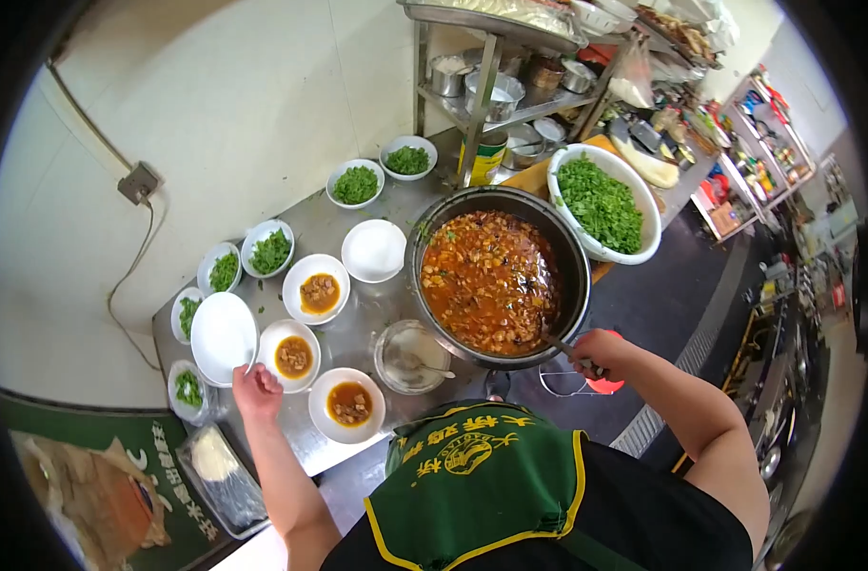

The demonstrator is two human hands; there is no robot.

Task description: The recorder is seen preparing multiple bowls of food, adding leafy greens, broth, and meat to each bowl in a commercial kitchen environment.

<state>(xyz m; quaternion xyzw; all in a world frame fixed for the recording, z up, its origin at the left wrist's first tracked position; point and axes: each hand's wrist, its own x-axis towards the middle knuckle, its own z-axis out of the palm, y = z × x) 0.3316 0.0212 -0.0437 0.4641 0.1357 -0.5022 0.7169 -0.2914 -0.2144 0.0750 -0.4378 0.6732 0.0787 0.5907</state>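
Observation:
My right hand [599, 355] is closed on the handle of a metal ladle [559, 344], whose head is hidden in the red-brown stew [487, 285] in a large dark pot [584, 282]. At the left, my left hand [257, 391] touches the near edge of an upper white bowl [223, 335]; whether the fingers pinch the rim is unclear. Three white bowls with stew portions, one at the top [317, 288], one in the middle [291, 357] and one nearest me [347, 405], stand between my hands. Another white bowl [374, 250] beside the pot holds no food.
Several small bowls of chopped green herbs [355, 184] line the wall side. A large white tub of herbs [652, 239] stands beyond the pot. A clear container with a spoon [405, 357] sits near the steel table's front edge. A metal shelf [541, 110] rises behind.

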